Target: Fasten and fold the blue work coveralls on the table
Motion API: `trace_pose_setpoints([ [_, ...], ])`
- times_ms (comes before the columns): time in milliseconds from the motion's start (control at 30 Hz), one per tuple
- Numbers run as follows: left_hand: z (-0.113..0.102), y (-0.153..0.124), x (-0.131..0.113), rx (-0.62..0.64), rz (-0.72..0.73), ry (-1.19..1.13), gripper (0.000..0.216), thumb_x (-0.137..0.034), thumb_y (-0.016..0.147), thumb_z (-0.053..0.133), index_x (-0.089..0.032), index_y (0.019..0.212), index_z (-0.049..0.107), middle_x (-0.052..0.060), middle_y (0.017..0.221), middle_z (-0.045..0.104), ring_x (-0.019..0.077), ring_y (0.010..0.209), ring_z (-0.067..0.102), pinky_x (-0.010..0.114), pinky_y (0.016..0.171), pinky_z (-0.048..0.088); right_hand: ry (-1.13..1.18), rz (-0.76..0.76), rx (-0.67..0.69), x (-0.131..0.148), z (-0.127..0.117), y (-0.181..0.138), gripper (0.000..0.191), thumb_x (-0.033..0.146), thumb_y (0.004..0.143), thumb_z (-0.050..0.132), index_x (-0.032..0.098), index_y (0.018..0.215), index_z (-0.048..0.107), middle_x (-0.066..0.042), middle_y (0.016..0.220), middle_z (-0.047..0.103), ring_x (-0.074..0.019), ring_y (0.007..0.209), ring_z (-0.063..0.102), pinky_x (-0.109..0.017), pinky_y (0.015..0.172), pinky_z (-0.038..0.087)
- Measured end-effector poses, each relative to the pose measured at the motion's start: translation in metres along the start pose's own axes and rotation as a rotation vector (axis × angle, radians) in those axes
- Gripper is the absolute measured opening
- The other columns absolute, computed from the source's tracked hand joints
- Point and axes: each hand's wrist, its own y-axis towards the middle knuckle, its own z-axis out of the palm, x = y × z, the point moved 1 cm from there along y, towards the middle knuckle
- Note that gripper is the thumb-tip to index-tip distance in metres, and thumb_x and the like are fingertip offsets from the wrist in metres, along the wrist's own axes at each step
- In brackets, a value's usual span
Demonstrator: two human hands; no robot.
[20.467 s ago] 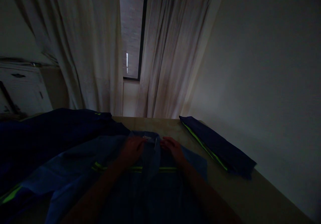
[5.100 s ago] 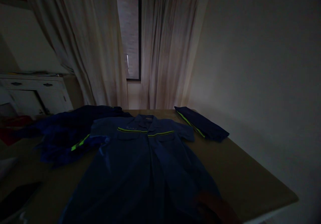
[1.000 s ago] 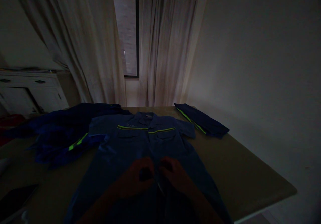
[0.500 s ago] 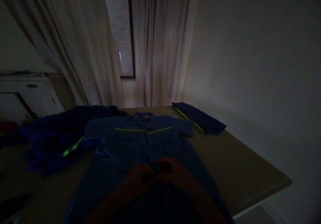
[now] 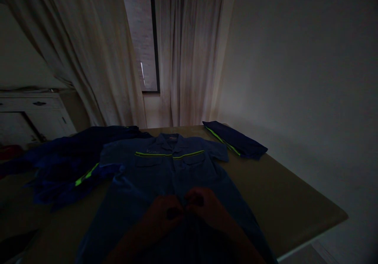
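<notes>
dim table (image 5: 280, 201): l hand (image 5: 163, 214) & r hand (image 5: 203, 207) fingers curled, pinching blue shirt (image 5: 153, 169) front.

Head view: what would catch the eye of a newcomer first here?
A blue work shirt with a neon-yellow chest stripe lies spread on the table, and the left hand and right hand pinch its front opening. A folded dark garment lies far right, a loose blue heap at left.

A dim room in a home, by the look of it: long pale curtains (image 5: 189, 55) hang either side of a narrow window (image 5: 141, 39), a white cabinet with drawers (image 5: 32, 114) stands at the left wall, and blue work clothes (image 5: 67, 157) lie on a plain worktop (image 5: 283, 205).
</notes>
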Motion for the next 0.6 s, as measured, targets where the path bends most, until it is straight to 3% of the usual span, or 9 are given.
trace_pose_setpoints([
  [233,0.004,-0.003,0.004,-0.030,0.102,-0.018,0.011,-0.016,0.081,0.066,-0.023,0.088,0.071,-0.001,0.092,0.070,0.0143,0.086,0.065,0.023,0.076,0.044,-0.131,-0.052,-0.019,0.005,0.004,-0.002,0.025,0.014,0.072,0.070,0.019,0.096,0.075,-0.002,0.086,0.075,-0.0181,0.079,0.068,-0.025,0.069,0.048],
  [333,0.004,-0.003,0.002,-0.057,0.150,-0.026,0.015,-0.012,0.080,0.063,-0.022,0.089,0.069,0.000,0.097,0.068,0.0149,0.091,0.065,0.023,0.080,0.045,-0.109,-0.096,0.041,0.007,0.005,-0.004,0.025,0.012,0.074,0.067,0.019,0.097,0.074,-0.002,0.090,0.076,-0.0184,0.082,0.069,-0.025,0.071,0.048],
  [467,0.007,-0.001,0.006,-0.101,0.099,0.018,0.017,-0.011,0.079,0.062,-0.022,0.091,0.068,0.000,0.092,0.069,0.0157,0.088,0.065,0.024,0.078,0.044,-0.081,-0.149,0.095,0.006,0.005,-0.004,0.031,0.011,0.077,0.063,0.021,0.104,0.074,-0.002,0.097,0.076,-0.0182,0.087,0.069,-0.025,0.075,0.049],
  [600,0.010,0.001,0.013,-0.122,0.044,0.064,0.013,-0.015,0.083,0.060,-0.022,0.091,0.066,-0.001,0.087,0.068,0.0144,0.079,0.063,0.024,0.071,0.041,-0.044,-0.099,0.086,0.005,0.004,-0.002,0.025,0.018,0.081,0.066,0.021,0.104,0.074,-0.002,0.095,0.076,-0.0183,0.084,0.069,-0.025,0.072,0.049],
])
